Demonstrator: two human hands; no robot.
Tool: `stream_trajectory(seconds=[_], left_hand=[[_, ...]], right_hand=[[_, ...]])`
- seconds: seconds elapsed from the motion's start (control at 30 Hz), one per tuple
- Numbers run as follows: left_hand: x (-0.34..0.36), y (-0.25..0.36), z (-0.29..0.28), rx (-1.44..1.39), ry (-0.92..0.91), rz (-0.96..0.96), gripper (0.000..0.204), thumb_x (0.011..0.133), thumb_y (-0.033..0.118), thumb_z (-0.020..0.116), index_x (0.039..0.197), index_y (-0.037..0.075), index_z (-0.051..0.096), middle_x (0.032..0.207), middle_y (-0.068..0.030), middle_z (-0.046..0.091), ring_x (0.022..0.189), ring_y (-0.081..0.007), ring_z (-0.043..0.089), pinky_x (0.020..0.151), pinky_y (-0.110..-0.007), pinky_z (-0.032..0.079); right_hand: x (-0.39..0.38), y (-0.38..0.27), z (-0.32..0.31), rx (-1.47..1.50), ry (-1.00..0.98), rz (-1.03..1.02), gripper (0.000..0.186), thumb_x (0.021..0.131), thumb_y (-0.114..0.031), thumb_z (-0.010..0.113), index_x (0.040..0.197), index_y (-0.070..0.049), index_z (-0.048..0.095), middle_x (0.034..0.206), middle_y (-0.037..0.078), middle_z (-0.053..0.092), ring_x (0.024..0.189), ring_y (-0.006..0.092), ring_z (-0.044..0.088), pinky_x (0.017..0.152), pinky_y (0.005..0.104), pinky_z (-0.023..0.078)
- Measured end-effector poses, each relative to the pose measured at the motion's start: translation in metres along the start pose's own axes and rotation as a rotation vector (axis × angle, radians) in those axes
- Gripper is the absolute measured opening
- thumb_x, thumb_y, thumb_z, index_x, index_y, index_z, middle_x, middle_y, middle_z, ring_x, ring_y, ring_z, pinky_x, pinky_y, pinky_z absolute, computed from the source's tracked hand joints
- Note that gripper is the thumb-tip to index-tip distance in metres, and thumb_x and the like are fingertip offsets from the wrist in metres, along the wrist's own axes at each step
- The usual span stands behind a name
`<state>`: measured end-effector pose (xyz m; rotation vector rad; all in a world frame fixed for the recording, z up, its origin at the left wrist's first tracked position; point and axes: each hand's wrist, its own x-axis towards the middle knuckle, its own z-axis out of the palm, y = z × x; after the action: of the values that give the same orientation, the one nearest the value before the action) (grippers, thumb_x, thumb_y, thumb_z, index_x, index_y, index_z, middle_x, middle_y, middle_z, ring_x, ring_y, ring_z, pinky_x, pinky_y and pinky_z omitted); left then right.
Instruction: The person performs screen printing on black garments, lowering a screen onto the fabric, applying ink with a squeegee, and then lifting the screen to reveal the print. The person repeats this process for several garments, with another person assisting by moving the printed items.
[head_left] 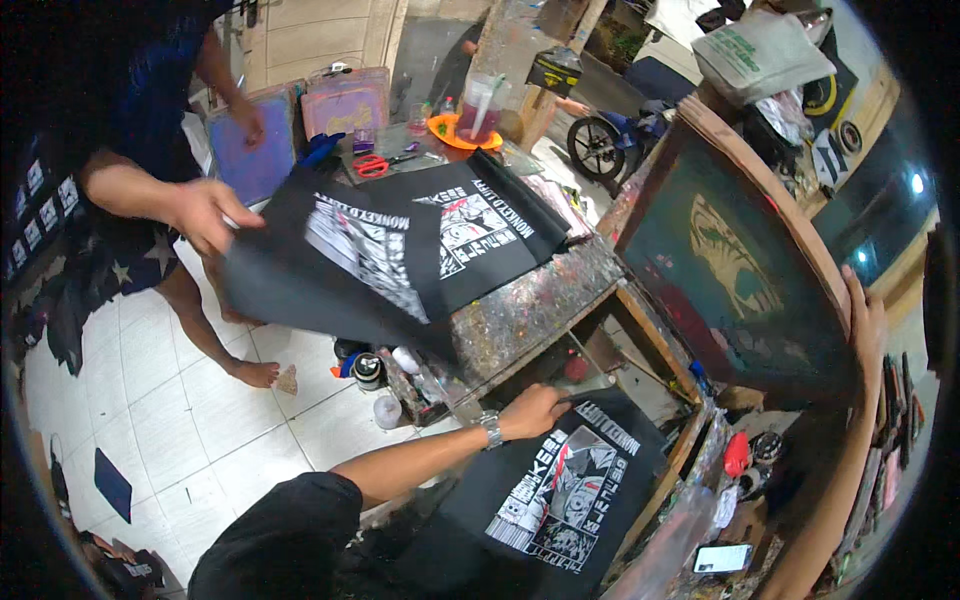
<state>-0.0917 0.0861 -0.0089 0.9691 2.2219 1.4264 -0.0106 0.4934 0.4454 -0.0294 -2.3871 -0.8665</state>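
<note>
My left hand [532,410], wearing a metal watch, is closed on the top edge of a black printed sheet [620,470] with white and red comic-style artwork, lying low at the centre right. My right hand [860,315] grips the side of a raised wooden-framed printing screen [660,250] with a pale design in its dark mesh. A co-worker's hand [208,218] at the left holds another black printed sheet [310,290] by its corner, lifted over similar sheets [500,240] on the stained worktable [500,330].
Scissors [371,167], an orange tray [452,134] and small coloured screens [250,150] stand behind. A motorbike wheel [592,147] shows beyond. Jars [368,371] sit at the table's left edge; more jars [768,450] and a phone [722,558] are at right. A co-worker's bare foot [257,372] is on the tiled floor.
</note>
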Motion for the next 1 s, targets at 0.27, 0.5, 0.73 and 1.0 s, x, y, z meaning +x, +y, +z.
stream_trajectory(seconds=[0.27, 0.5, 0.73, 1.0], left_hand=[[0.041, -0.044, -0.181, -0.043, 0.703, -0.023, 0.031, 0.096, 0.023, 0.064, 0.103, -0.006, 0.070, 0.091, -0.0200, 0.073, 0.085, -0.0268, 0.067, 0.080, -0.045, 0.052], [-0.051, -0.169, -0.343, -0.665, 1.591, -0.007, 0.024, 0.098, 0.007, 0.062, 0.119, -0.005, 0.065, 0.112, -0.0130, 0.071, 0.098, -0.0229, 0.065, 0.089, -0.037, 0.049], [-0.057, -0.216, -0.337, -0.953, 1.418, 0.063, 0.050, 0.097, 0.010, 0.065, 0.140, -0.007, 0.044, 0.126, -0.0149, 0.061, 0.105, -0.0233, 0.063, 0.091, -0.040, 0.050], [-0.003, -0.065, -0.180, 0.793, 0.652, 0.045, 0.062, 0.083, 0.022, 0.079, 0.131, -0.004, 0.051, 0.119, -0.0254, 0.057, 0.108, -0.0411, 0.058, 0.097, -0.047, 0.048]], right_hand=[[0.002, 0.007, 0.005, 0.241, -0.041, 0.211, 0.042, 0.109, -0.026, 0.046, 0.148, -0.020, 0.058, 0.119, 0.027, 0.065, 0.107, 0.0395, 0.063, 0.101, 0.0403, 0.046], [0.008, -0.015, -0.011, 0.393, -0.106, 0.374, 0.049, 0.106, -0.045, 0.051, 0.127, -0.005, 0.071, 0.110, 0.028, 0.069, 0.099, 0.0377, 0.066, 0.092, 0.0374, 0.048], [-0.007, 0.014, 0.020, -0.057, 0.042, -0.036, 0.059, 0.098, -0.009, 0.058, 0.155, -0.020, 0.047, 0.125, 0.022, 0.063, 0.111, 0.0407, 0.061, 0.099, 0.0433, 0.049], [0.001, 0.007, 0.002, 0.034, -0.035, 0.035, 0.055, 0.099, -0.011, 0.056, 0.152, -0.025, 0.051, 0.132, 0.025, 0.063, 0.113, 0.0421, 0.064, 0.100, 0.0437, 0.050]])
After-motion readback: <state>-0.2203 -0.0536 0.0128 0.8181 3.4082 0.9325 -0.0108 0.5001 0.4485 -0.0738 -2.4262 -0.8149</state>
